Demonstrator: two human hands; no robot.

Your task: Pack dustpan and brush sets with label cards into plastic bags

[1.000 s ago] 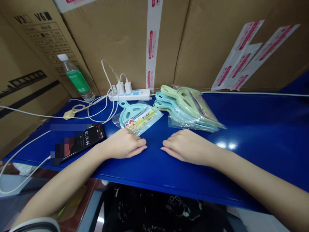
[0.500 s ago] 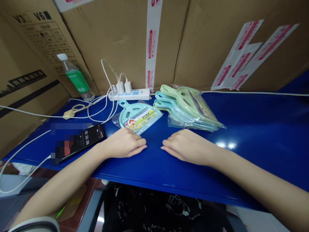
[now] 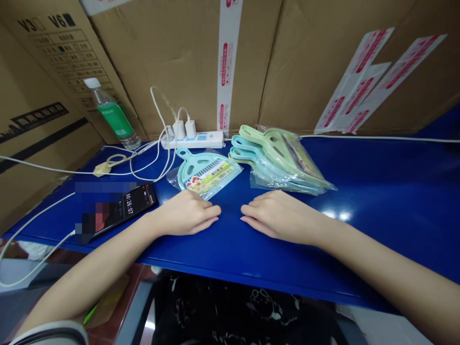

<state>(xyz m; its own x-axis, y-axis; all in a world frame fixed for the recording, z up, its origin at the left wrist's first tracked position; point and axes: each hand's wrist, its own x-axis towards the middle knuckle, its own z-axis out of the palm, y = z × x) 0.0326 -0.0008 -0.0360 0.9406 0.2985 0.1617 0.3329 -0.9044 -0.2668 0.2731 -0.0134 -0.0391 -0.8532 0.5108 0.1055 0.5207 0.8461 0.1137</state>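
Note:
My left hand (image 3: 189,212) rests on the blue tabletop (image 3: 230,254), fingers curled in, with nothing seen in it. Just behind it lies a light-blue mini dustpan and brush set (image 3: 206,173) in a clear bag with a yellow label; the hand overlaps its near edge in view, and I cannot tell whether they touch. My right hand (image 3: 278,215) also lies on the table, loosely closed, facing the left across a small gap. Beyond it is a pile of bagged dustpan sets, a green dustpan (image 3: 287,151) on top and light-blue dustpans (image 3: 260,165) underneath.
Left of my left hand lies a phone (image 3: 124,208) showing a running timer, with a cable plugged in. A power strip (image 3: 201,139) with chargers, loose white cables (image 3: 158,143) and a water bottle (image 3: 117,120) stand along the back. Cardboard boxes (image 3: 179,57) wall off the far side.
Both hands stay in place, apart from a very slight shift of the fingers. The phone's timer has gone up by one second. The dustpan sets have not moved.

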